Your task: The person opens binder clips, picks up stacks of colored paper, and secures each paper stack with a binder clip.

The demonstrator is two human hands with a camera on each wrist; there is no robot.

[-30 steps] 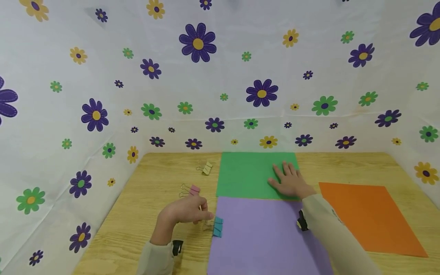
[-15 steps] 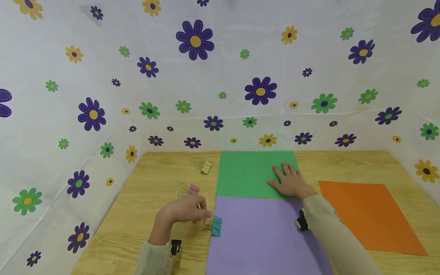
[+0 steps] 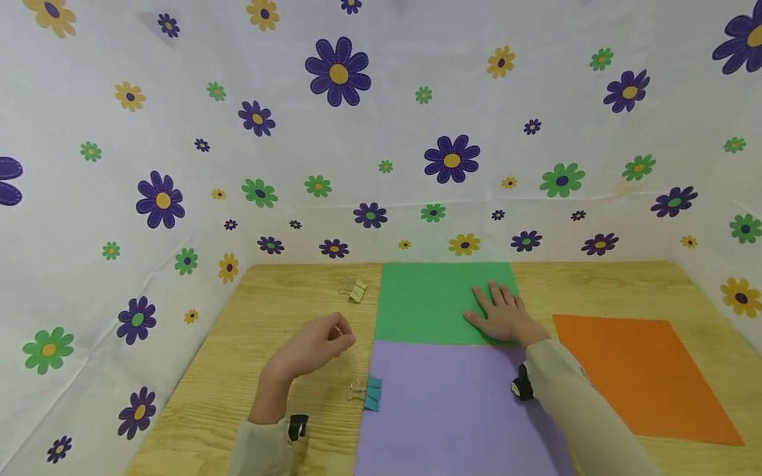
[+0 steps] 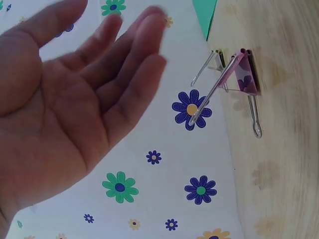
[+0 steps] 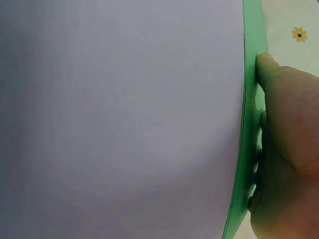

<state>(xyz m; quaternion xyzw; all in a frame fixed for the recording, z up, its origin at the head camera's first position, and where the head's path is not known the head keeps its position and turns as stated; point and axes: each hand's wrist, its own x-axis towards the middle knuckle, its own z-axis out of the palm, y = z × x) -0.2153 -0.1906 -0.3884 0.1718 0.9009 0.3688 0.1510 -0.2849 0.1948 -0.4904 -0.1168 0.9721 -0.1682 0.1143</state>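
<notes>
My left hand (image 3: 312, 347) hovers over the left part of the table, fingers loosely bent and holding nothing. Beside it in the left wrist view stands a pink binder clip (image 4: 244, 74), which the hand hides in the head view. A teal binder clip (image 3: 373, 394) sits on the left edge of the purple sheet (image 3: 464, 410), its wire handles pointing left. With fingers spread, my right hand (image 3: 500, 317) rests flat on the green sheet (image 3: 425, 304), which lies beyond the purple one.
A yellow binder clip (image 3: 358, 291) lies at the back, left of the green sheet. An orange sheet (image 3: 645, 377) is on the right of the wooden table (image 3: 238, 370). Flower-printed white cloth (image 3: 405, 125) surrounds the back and sides.
My left hand has let go of the teal clip and moved up and away, over the pink clip's spot. The teal clip stays on the purple sheet's edge. My right hand stays put.
</notes>
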